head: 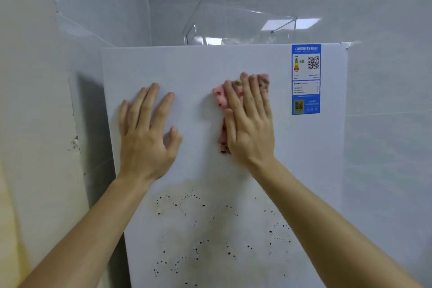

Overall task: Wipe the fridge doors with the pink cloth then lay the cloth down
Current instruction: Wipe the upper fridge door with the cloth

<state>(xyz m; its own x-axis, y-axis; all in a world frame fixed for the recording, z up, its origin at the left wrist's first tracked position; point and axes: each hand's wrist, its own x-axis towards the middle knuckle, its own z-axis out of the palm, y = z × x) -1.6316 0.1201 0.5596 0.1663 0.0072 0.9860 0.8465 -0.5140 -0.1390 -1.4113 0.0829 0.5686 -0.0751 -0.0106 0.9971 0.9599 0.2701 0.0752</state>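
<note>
The white fridge door (201, 68) fills the middle of the head view. My right hand (250, 119) presses the pink cloth (221, 98) flat against the upper door, fingers straight. The cloth is soiled with dark specks and mostly hidden under the hand. My left hand (147, 128) rests flat on the door to the left of it, fingers spread, holding nothing. Dark specks and a brownish smear (210, 229) cover the lower part of the door below both hands.
A blue energy label (305, 79) sticks to the door's upper right corner. A clear plastic box (240, 25) stands on top of the fridge. Tiled walls lie behind and to the right; a cream wall (35, 124) stands close on the left.
</note>
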